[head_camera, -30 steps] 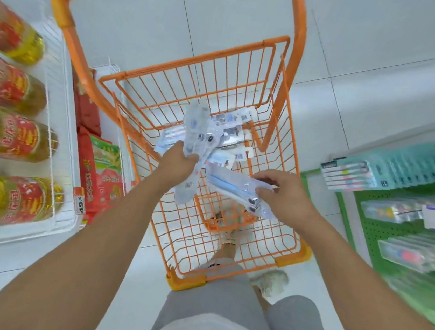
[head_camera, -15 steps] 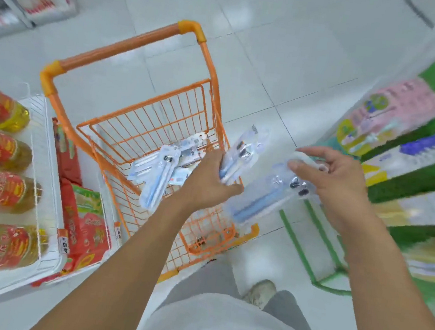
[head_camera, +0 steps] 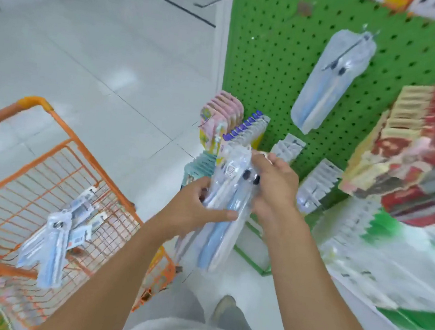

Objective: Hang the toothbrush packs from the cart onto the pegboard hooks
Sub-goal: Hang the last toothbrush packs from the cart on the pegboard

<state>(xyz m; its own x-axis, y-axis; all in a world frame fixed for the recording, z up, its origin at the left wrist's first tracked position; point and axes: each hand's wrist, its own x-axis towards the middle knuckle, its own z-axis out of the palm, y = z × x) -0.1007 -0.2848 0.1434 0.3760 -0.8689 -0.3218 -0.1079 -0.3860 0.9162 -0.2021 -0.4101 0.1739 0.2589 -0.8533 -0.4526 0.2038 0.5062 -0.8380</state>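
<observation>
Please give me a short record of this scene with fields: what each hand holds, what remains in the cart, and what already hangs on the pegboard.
left hand: left hand grips the held toothbrush packs at mid-length
right hand: right hand pinches the same packs near their top
cart: orange cart holds more toothbrush packs
pegboard: green pegboard has one clear pack hanging on a hook
other goods: pink packs and red packs hang nearby
task state: held packs not yet hung

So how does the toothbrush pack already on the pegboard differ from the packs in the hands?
The hung pack dangles from a hook on the green pegboard, untouched; the held packs are gripped by the left hand and right hand, off any hook. Both are clear, with bluish brushes.
</observation>
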